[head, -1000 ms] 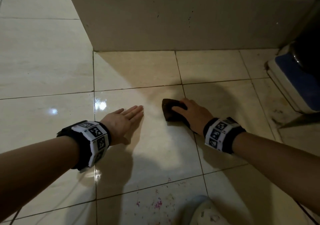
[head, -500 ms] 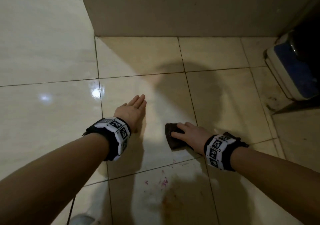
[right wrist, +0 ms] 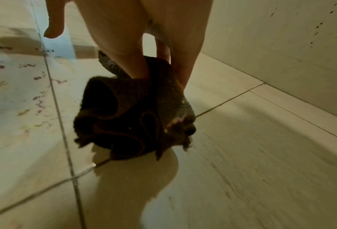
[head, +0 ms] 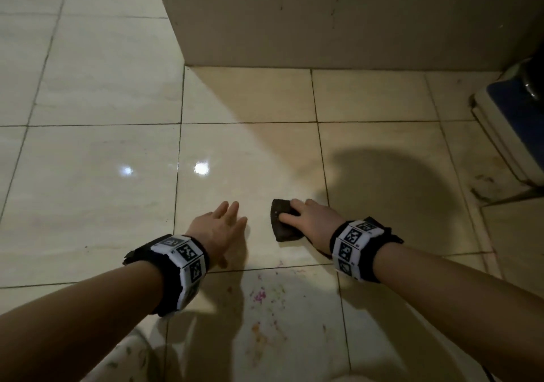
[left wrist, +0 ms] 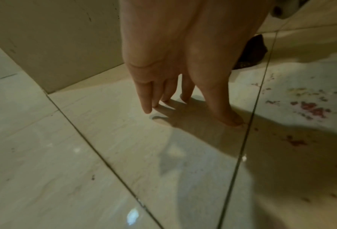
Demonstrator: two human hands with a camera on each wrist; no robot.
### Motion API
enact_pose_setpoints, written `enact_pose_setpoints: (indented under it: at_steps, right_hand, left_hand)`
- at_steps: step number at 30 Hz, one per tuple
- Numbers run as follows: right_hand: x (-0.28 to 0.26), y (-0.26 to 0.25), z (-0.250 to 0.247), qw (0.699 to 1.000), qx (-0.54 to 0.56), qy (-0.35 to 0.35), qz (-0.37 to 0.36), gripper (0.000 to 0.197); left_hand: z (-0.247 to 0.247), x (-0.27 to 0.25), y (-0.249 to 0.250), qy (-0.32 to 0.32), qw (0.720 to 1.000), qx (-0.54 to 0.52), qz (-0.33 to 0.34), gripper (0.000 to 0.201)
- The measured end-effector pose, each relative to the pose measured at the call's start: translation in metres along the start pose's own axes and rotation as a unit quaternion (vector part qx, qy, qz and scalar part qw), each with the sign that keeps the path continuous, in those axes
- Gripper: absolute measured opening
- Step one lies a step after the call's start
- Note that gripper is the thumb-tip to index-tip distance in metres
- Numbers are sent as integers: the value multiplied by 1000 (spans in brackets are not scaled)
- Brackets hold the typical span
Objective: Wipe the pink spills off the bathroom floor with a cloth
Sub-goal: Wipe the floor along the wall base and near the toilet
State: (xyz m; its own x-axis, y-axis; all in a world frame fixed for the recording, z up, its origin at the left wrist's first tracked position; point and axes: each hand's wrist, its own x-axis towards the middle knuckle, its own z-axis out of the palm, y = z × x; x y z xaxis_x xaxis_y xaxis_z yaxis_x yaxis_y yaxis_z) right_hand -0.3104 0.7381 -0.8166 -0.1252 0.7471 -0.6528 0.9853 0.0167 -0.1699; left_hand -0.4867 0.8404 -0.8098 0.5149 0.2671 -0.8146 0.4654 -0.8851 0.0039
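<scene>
A dark brown cloth (head: 282,222) lies bunched on the cream tile floor (head: 103,205). My right hand (head: 297,215) presses on it with bent fingers dug into its folds. In the right wrist view the thumb (right wrist: 53,23) sticks out clear of the cloth (right wrist: 132,117). My left hand (head: 228,219) rests flat on the floor a hand's width to the left, fingers straight, fingertips (left wrist: 149,106) touching the tile. Pink spills (head: 260,295) speckle the nearer tile, just across the grout line from both hands, and show again as pink spills (left wrist: 310,108) in the left wrist view.
A low tiled wall (head: 323,19) rises behind the hands. At the right edge stands a white and blue object (head: 512,122) with dirt marks on the floor beside it. Yellowish smears (head: 259,331) lie below the pink specks. Part of a white patterned shoe (head: 129,361) shows at the bottom.
The right hand has drawn the cloth back towards me, from mid-tile to just beyond the grout line by the spills. The left hand has also slid nearer, still flat.
</scene>
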Motion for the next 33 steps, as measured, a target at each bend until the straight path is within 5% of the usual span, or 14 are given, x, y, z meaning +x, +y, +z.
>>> enact_pose_setpoints:
  at_steps: [6,14,25,33]
  right_hand:
    - [-4,2,4,999,-5,47,-9,50]
    - [4,-1,-3,999,-30,-14,3,61]
    - [-16,-27,14,998,-28,32,41,60]
    - [-71,-95,80,997,-44,-15,-63,52]
  left_hand:
    - [-13,1,2,-31,999,33,-3,98]
    - [-8,3,5,-41,998,41,-32,99]
    - [12,-4,12,16,995,93,-28,98]
    - [67,-46,20,45,993,100,32,76]
